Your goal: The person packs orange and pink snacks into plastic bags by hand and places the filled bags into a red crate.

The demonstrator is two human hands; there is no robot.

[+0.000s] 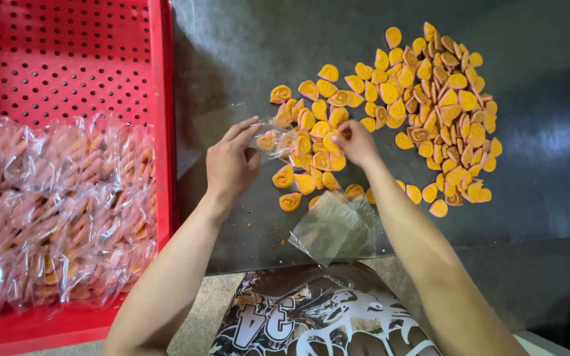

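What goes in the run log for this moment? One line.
left hand: holds clear bag | right hand: feeds orange snacks in | red crate: filled bags

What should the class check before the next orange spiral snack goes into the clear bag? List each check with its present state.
1. Left hand holds the clear bag: ok.
2. Right hand at the bag's mouth: ok.
3. Loose spiral snacks within reach on the dark table: ok.
4. Bag's fill level: cannot tell.
5. Spare empty bags near the table edge: ok.
6. Red crate has space beyond the packed bags: ok.
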